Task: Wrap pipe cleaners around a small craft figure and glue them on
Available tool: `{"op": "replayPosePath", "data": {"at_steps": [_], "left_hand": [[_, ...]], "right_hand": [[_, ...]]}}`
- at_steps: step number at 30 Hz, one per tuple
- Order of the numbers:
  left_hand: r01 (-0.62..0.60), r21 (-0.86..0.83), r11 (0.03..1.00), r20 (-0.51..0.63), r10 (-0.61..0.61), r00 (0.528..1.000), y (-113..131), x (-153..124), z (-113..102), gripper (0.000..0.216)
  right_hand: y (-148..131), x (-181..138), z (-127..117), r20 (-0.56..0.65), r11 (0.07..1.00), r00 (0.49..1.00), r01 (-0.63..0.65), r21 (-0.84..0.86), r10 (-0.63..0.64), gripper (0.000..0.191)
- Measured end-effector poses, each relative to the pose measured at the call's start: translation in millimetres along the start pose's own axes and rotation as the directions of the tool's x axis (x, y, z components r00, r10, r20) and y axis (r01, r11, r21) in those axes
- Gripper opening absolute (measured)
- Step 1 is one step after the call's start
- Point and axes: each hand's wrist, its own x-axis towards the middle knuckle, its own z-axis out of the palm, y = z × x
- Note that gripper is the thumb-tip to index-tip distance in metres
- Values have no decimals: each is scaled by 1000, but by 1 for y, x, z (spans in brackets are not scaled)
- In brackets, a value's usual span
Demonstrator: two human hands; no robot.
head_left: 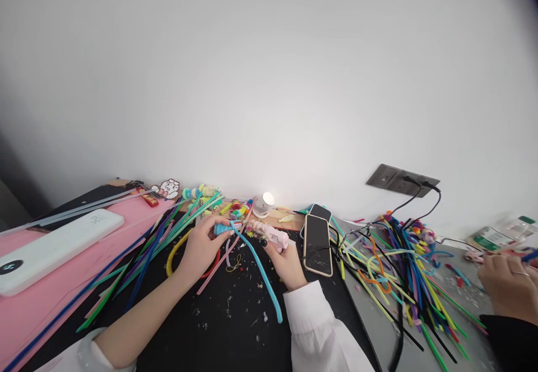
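Note:
My left hand (205, 244) is closed, thumb and fingers pinching a light-blue pipe cleaner (263, 271). Part of it is wound into a small coil at the fingertips, and its long free end curves down over the black mat (235, 327). Close beside it, my right hand (284, 263) is wrapped round a pale pink plastic tool that looks like a small glue gun (275, 238). Its handle is mostly hidden by the fingers. A pink pipe cleaner (218, 264) and a yellow loop (170, 260) lie near my left hand.
A white power bank (63, 249) lies on pink sheeting at left, near loose pipe cleaners (138, 271). A paper cup (264, 205) stands by the wall. Phones (317, 246) and a pipe-cleaner pile (414, 282) are right. Another person's hand (510, 282) works at far right.

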Motion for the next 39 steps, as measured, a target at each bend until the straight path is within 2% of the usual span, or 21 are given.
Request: {"op": "replayPosePath", "data": {"at_steps": [3,14,21,39], "left_hand": [[-11,31,999,-4,11,1000,2,0,-1,9],[-11,46,999,7,10,1000,6,-2,0,11],[-26,65,998,17,25,1000,6,-1,-1,11],[-67,60,996,51,64,997,13,-1,-2,6]], "right_hand": [[-4,0,0,50,1000,999,5,-1,-5,29],[-3,-2,-3,86,985,996,22,-169,-8,30],[-5,0,-3,100,982,994,55,-179,-38,30],[-8,0,-3,58,984,998,25,-176,-15,30]]}}
